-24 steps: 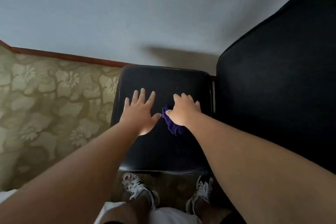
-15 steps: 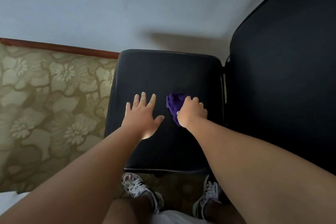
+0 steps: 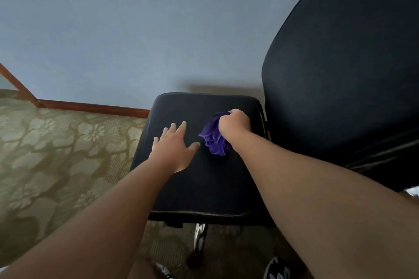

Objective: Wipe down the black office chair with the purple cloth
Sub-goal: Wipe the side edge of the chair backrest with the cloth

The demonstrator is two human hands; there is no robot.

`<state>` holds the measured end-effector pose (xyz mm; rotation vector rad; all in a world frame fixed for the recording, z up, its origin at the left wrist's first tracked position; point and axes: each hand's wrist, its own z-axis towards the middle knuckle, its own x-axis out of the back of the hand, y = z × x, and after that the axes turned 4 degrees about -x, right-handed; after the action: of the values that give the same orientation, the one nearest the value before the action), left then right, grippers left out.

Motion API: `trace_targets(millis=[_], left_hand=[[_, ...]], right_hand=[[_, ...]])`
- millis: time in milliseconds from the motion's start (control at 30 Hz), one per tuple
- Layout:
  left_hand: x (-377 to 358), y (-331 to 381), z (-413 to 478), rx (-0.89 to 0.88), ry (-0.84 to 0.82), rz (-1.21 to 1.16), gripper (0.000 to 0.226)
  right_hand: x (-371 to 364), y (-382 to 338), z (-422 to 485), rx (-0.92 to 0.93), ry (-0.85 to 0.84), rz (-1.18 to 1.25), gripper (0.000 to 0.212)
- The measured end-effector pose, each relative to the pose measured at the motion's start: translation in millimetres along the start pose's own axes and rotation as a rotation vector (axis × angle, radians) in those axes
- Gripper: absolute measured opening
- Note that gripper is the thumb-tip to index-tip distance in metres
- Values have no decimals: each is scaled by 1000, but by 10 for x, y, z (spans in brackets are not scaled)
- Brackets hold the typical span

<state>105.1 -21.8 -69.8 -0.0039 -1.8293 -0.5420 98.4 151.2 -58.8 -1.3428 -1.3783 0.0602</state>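
Sliding rearward over the black padded office-chair seat (image 3: 204, 183), right hand (image 3: 233, 123) now fists the crumpled purple cloth (image 3: 214, 140); left hand (image 3: 173, 149) stays flat, fingers spread, so seat wipe prob. ongoing.

Your seat (image 3: 204, 188) is a black pad. From its centre, your left hand (image 3: 174, 152) lies flat on it at 9 o'clock, fingers spread. The cloth (image 3: 214, 140) sits bunched on the pad at 1 o'clock, just beside that hand's thumb, and your right hand (image 3: 233, 124) grips it from above. Below the seat, the floral carpet (image 3: 56, 154) carries a chrome leg (image 3: 199, 238) at 6 o'clock and your shoe (image 3: 277, 267) at 5 o'clock.
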Motion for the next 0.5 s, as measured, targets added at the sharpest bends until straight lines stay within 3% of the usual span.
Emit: trace_targets(millis=[333, 400, 500], left_hand=[[172, 384, -1038, -70, 68, -264, 90], [269, 489, -1135, -100, 104, -338, 75], [424, 652, -1261, -128, 238, -414, 27]], right_hand=[[1010, -374, -1446, 248, -228, 394, 30], [1225, -507, -1662, 309, -231, 450, 16], [1526, -629, -1915, 412, -199, 520, 10]])
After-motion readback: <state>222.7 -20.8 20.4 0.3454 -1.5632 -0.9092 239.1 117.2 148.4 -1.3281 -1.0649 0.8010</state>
